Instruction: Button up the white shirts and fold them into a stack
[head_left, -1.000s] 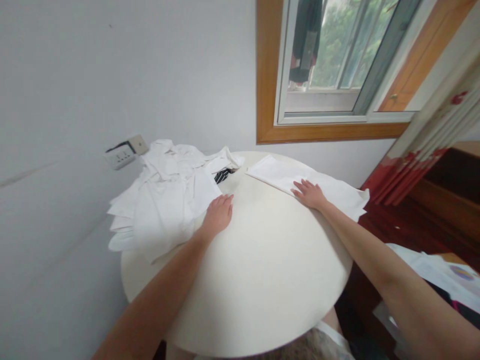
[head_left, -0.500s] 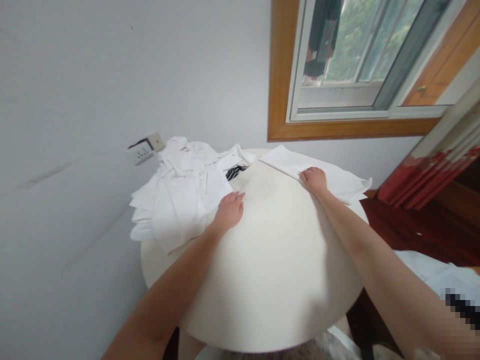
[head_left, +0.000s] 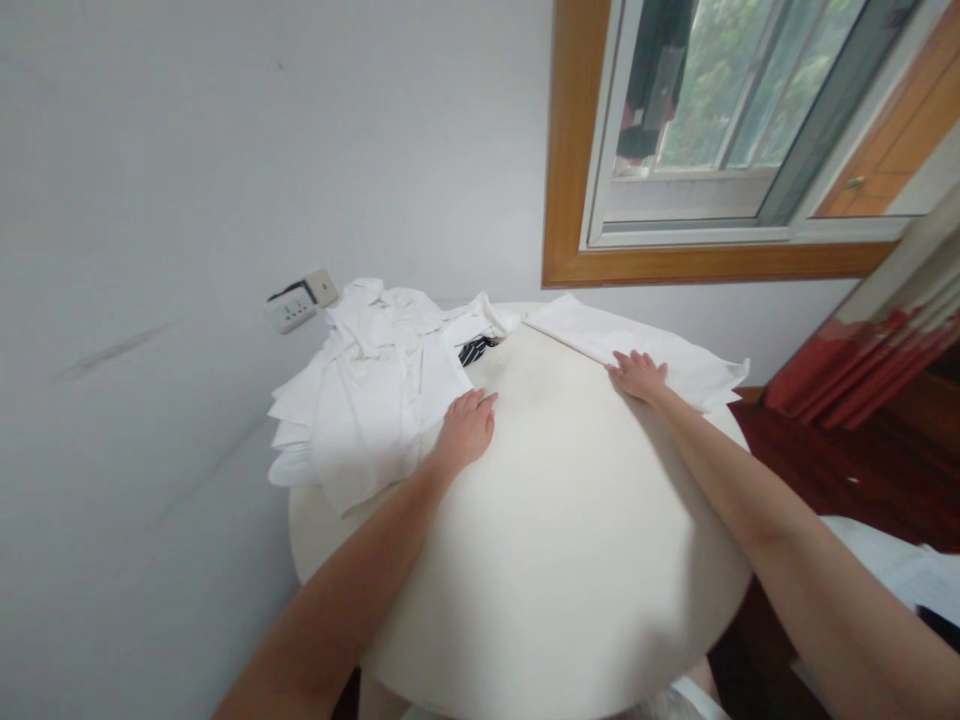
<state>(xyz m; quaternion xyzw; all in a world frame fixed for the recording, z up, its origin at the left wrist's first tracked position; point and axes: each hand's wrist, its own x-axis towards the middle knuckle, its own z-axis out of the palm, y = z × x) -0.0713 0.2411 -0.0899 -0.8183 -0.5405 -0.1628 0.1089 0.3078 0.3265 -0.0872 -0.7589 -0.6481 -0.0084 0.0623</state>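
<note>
On the left of the table (head_left: 555, 530) lies a pile (head_left: 367, 410), the left hand (head_left: 466, 430) beside it, fingers extended; at the table's far right, I see the right hand (head_left: 643, 378), fingers straightened, touching a cloth (head_left: 686, 362).

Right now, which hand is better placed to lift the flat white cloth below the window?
Probably the right hand: it lies at the near edge of the flat white cloth, while the left hand is farther off, beside the white clothes pile.
</note>
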